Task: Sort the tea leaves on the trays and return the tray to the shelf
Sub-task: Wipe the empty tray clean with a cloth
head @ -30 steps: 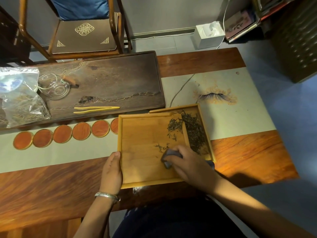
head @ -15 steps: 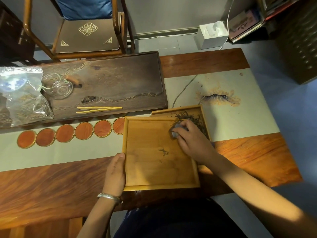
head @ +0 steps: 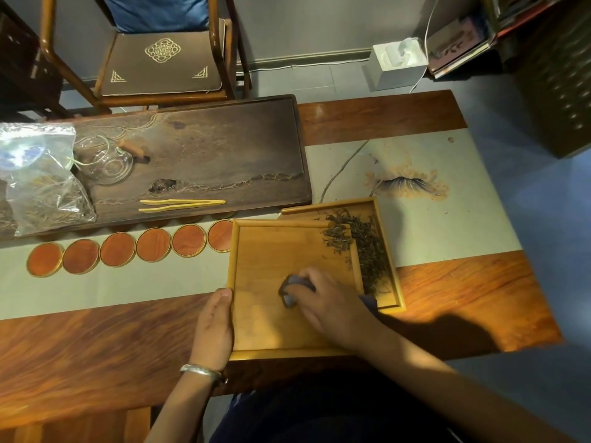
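Right hand (head: 332, 305) low on the upper tray (head: 275, 251), fingers curled round a small grey-blue cloth (head: 291, 289) pressed to the tray floor; the cloth's edges are blurred, so its exact shape is hard to read. Left hand (head: 213, 327) lies along the tray's left rim, fingers straight and together against the outer wall, thumb side up, holding nothing. Silver bracelet (head: 201, 370) on that wrist.

Upper tray is pale bamboo, square, sitting skewed over a second tray (head: 388, 251) of the same make, which shows beyond its far edge and right side. Tea leaves (head: 367, 247), dark and wiry, lie mostly in the exposed right strip of the lower tray, with a clump at the upper tray's far right corner, spilling over the rim. A few stray bits on the upper tray near that corner.

Both trays rest on a grey table runner (head: 128, 286) over a reddish wooden table (head: 96, 346). Left of the trays, a row of six round red coasters (head: 118, 254); the last one touches or slips under the upper tray's corner. Behind them a dark tea board (head: 208, 148) bearing bamboo tongs (head: 182, 205), a glass pitcher (head: 107, 161) and a clear plastic bag (head: 38, 177) of leaves. Wooden chair (head: 160, 59) beyond.
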`<state>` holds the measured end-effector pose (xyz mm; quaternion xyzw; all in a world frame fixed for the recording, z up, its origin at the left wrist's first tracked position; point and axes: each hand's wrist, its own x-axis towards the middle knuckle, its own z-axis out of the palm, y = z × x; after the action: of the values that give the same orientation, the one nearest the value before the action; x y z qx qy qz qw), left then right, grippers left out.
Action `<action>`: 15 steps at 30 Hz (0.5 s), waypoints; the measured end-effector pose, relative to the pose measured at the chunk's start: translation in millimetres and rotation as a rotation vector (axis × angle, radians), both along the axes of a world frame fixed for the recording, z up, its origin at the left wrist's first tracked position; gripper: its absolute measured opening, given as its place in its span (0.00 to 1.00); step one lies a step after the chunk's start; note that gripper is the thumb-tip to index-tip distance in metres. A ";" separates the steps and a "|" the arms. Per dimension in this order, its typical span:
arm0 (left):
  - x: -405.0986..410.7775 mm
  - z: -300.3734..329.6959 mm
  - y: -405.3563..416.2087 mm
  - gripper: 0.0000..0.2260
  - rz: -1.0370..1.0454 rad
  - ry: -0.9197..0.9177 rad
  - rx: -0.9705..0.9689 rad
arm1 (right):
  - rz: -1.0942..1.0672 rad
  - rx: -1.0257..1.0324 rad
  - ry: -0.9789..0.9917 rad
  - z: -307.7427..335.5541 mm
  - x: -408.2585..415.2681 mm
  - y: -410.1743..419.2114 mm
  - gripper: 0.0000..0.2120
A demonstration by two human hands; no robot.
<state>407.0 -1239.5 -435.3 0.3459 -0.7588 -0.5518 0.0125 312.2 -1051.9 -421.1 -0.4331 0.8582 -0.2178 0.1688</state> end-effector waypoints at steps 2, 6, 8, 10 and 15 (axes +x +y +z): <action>1.1 2.2 1.7 0.16 0.014 0.007 0.008 | -0.083 0.034 0.038 -6.8 -10.8 2.0 0.16; 4.4 3.0 3.7 0.16 0.016 0.001 -0.005 | -0.235 0.061 0.104 -16.0 -31.7 4.0 0.13; 5.8 1.5 1.3 0.15 0.040 0.005 0.045 | -0.260 0.112 0.113 -20.2 -43.4 4.9 0.12; 7.6 0.0 -0.7 0.14 0.037 -0.002 0.038 | -0.282 0.149 0.123 -23.5 -55.4 7.2 0.12; 9.2 -1.1 -1.9 0.15 0.027 -0.028 0.006 | -0.298 0.205 0.162 -24.9 -74.9 13.8 0.12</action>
<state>416.2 -1241.4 -436.5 0.3638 -0.7523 -0.5492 0.0085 237.3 -1038.0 -446.0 -0.2981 0.9412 -0.1163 0.1082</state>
